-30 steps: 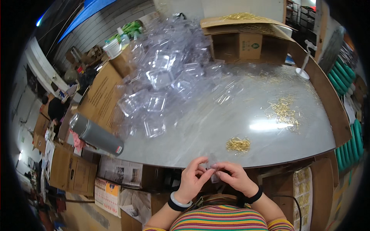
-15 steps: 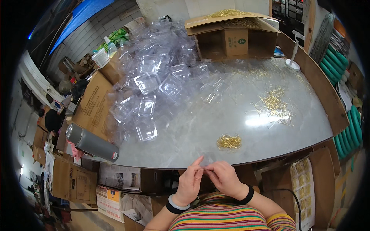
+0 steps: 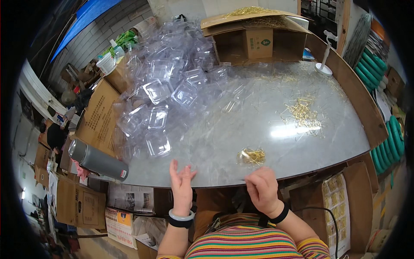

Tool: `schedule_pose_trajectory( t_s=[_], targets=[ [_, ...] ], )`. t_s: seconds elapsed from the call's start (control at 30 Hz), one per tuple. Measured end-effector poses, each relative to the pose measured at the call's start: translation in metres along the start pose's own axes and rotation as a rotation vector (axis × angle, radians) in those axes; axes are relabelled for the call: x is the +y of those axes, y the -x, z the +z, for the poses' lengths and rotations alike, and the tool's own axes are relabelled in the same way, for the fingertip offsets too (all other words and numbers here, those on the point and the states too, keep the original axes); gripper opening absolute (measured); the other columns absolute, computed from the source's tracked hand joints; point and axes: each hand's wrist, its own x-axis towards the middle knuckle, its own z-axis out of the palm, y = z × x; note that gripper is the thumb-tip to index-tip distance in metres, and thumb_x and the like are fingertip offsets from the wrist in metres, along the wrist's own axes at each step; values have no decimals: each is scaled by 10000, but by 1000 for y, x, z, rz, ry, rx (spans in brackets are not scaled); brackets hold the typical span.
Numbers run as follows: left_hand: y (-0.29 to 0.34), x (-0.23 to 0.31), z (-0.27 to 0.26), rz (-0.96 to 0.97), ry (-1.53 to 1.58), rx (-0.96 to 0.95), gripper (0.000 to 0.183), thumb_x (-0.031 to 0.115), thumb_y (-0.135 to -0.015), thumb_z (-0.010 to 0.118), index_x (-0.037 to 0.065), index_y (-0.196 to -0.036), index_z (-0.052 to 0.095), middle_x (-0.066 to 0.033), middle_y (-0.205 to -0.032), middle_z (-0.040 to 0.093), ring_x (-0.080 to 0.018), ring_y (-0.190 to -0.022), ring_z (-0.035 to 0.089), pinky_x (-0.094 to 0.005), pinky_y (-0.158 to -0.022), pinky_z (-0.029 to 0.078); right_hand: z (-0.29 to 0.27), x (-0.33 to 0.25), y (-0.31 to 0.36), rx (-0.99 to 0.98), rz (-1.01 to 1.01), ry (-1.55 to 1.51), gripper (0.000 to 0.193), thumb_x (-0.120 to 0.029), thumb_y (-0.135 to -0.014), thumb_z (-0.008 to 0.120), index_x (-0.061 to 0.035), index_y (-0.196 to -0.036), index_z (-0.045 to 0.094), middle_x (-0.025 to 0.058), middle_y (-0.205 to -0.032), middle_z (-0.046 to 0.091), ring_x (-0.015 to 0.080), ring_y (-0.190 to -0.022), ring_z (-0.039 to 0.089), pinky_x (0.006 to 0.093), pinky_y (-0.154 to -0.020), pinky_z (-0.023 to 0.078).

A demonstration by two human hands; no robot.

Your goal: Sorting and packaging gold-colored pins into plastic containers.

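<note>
we see a big grey table (image 3: 241, 129) with a bright shine of light on it. behind the table is a grey block wall (image 3: 101, 41). left of the table, brown cardboard boxes (image 3: 97, 116) stand on the floor.

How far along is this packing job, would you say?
Early, by the look of it. No filled pack shows anywhere. The left hand is open at the table edge and the right hand is loosely curled beside a small bunch of gold pins. Left to do: a big heap of empty clear plastic shells and a scatter of loose gold pins further back.
</note>
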Motion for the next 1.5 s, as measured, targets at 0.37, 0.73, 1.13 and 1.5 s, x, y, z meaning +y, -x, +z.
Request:
schedule_pose_trajectory(
  t_s=[0.37, 0.73, 1.13, 1.5],
  targets=[
    [28, 18, 22, -627, 387, -587, 500, 189, -1078, 446, 64, -1516, 240, -261, -1381, 514, -318, -1197, 614, -424, -1043, 501, 3, -1, 3, -275, 7, -95, 457, -5, -718, 782, -59, -1154, 660, 78, -996, 645, 282, -930, 629, 413, -858, 527],
    [33, 15, 11, -668, 508, -494, 408, 103, -1059, 466, 66, -1432, 305, -254, -1328, 535, -380, -1254, 582, -489, -1082, 481, -5, 52, -6, -511, 222, 323, 428, -26, -885, 634, -3, -1306, 560, 162, -1326, 581, 371, -1292, 523, 442, -1078, 453],
    [52, -20, 5, -1094, 616, -569, 420, -2, -1036, 417, -27, -1436, 292, -292, -1442, 419, -427, -1352, 476, -539, -1147, 423, 12, 24, 8, -482, 162, 267, 446, 45, -820, 591, -2, -1264, 595, 162, -1240, 609, 367, -1232, 564, 441, -1049, 478],
    [71, -8, -18, -958, 612, -752, 496, 24, -1031, 496, 60, -1485, 299, -166, -1466, 436, -300, -1377, 471, -508, -1188, 378, -2, -24, 45, -578, 124, -21, 421, 24, -803, 657, -11, -1222, 639, 143, -1233, 623, 356, -1240, 582, 472, -1081, 479]
  ],
)
